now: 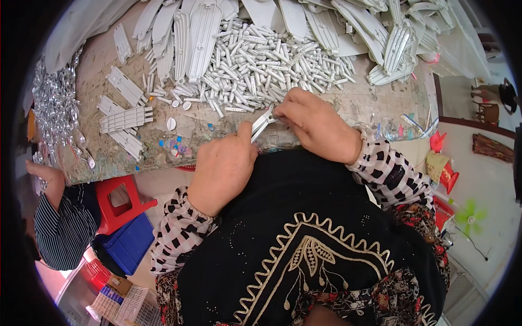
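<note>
Near the table's front edge, my left hand (223, 168) is closed around a narrow white plastic piece with two prongs (262, 125). My right hand (321, 127) pinches at the far tip of the same piece; its fingertips partly cover that end, so anything small between them is hidden. Just beyond both hands spreads a heap of short white plastic pegs (261, 65). Long white blade-shaped panels (204, 38) are piled behind the pegs. Several flat slatted white pieces (126, 119) lie to the left of my hands, beside small white discs (171, 124).
Shiny silver strands (54, 108) hang over the table's left end. Small blue and clear scraps (175, 145) lie along the worn tabletop (380, 103). Below at left are a red stool (117, 198), a blue bin (130, 244) and another person's striped sleeve (62, 231).
</note>
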